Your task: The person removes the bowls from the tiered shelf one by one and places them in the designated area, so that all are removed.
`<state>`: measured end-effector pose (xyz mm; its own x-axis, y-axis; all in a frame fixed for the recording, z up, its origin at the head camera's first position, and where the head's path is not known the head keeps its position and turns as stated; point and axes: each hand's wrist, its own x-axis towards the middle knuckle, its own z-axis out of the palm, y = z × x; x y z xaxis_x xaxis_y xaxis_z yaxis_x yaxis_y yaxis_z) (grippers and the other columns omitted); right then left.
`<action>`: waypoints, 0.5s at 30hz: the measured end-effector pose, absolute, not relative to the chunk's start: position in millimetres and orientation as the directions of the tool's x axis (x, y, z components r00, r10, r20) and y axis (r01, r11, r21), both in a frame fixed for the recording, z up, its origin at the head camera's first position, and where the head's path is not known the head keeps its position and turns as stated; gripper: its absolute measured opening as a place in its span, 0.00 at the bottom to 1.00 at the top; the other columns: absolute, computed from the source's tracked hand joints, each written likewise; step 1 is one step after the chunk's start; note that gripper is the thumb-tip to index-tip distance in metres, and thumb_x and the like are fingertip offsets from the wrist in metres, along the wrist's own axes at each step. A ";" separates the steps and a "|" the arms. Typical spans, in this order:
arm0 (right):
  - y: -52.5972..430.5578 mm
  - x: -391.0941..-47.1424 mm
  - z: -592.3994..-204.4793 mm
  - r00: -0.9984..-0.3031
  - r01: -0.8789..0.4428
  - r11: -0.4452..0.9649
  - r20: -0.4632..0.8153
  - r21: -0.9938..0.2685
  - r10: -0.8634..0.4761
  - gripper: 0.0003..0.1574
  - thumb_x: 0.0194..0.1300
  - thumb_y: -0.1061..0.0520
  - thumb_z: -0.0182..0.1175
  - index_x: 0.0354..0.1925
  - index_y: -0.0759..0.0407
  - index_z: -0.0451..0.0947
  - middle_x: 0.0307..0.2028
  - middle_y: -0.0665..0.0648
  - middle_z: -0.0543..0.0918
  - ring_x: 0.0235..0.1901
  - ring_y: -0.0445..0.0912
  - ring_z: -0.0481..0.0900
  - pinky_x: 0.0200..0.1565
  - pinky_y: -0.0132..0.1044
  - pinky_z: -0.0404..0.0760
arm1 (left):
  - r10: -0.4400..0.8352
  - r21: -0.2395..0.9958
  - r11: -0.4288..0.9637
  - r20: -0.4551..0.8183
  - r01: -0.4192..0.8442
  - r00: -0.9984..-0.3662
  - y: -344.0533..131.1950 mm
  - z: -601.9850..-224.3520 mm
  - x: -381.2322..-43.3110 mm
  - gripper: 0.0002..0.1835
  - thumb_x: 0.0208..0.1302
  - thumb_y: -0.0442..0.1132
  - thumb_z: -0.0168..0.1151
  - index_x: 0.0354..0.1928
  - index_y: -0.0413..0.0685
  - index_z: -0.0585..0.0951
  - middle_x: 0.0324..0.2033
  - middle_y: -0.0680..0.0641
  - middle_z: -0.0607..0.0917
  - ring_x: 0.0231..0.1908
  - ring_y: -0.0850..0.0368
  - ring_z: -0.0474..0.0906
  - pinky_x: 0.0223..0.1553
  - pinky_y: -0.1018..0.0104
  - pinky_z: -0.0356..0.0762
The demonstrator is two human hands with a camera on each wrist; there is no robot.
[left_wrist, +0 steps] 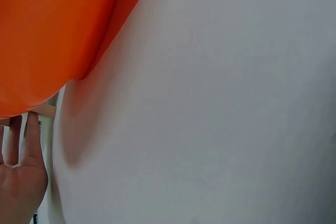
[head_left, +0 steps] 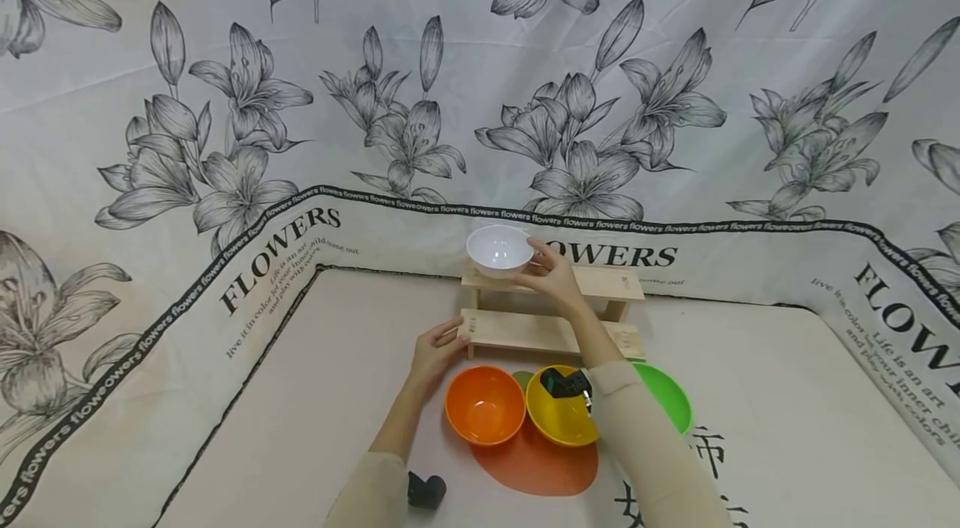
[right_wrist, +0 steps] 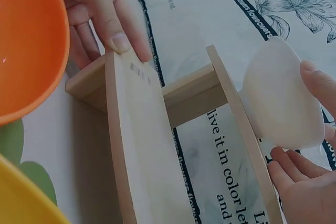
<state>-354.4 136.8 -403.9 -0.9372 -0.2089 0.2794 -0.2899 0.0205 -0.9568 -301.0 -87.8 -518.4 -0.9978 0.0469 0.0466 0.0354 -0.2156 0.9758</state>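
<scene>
A white bowl [head_left: 498,248] is at the left end of the upper step of a two-step wooden rack [head_left: 517,330]. My right hand [head_left: 553,276] grips the bowl by its right side, thumb near the rim and fingers lower down. In the right wrist view the white bowl [right_wrist: 283,95] is side-on, its base right at the upper board. My left hand [head_left: 437,353] holds the left end of the lower step. Its thumb lies on top of the board, as the right wrist view shows, with other fingers around the end.
In front of the rack stand an orange bowl [head_left: 486,406], a yellow bowl [head_left: 551,421] and a green bowl [head_left: 669,396], the green one partly hidden by my right sleeve. A printed orange patch [head_left: 540,474] marks the tablecloth. Flower-printed cloth [head_left: 405,236] rises behind the rack.
</scene>
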 end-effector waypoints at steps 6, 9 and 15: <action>131.9 -357.3 -402.6 -0.945 -0.256 0.038 0.241 -0.966 -0.219 0.46 0.54 0.72 0.62 0.68 0.70 0.55 0.61 0.77 0.66 0.59 0.67 0.67 0.49 0.30 0.80 | 0.051 0.973 -0.230 0.040 0.027 -0.998 -87.2 -518.6 -301.1 0.24 0.59 0.29 0.63 0.58 0.31 0.73 0.52 0.30 0.77 0.46 0.53 0.81 0.46 0.64 0.82; 129.2 -358.3 -402.7 -0.946 -0.254 0.055 0.236 -0.966 -0.222 0.45 0.54 0.72 0.62 0.68 0.70 0.55 0.62 0.76 0.64 0.60 0.67 0.67 0.50 0.31 0.80 | 0.048 0.971 -0.237 0.036 0.024 -0.998 -87.0 -518.5 -301.6 0.24 0.58 0.29 0.64 0.58 0.32 0.73 0.52 0.30 0.77 0.46 0.53 0.81 0.46 0.64 0.81; 125.4 -358.1 -404.4 -0.956 -0.238 0.071 0.221 -0.969 -0.195 0.46 0.54 0.72 0.62 0.68 0.72 0.54 0.64 0.74 0.61 0.58 0.68 0.68 0.45 0.24 0.80 | 0.046 0.973 -0.229 0.043 0.031 -0.998 -87.3 -519.8 -302.5 0.24 0.59 0.29 0.64 0.58 0.30 0.73 0.52 0.30 0.77 0.46 0.54 0.81 0.45 0.64 0.82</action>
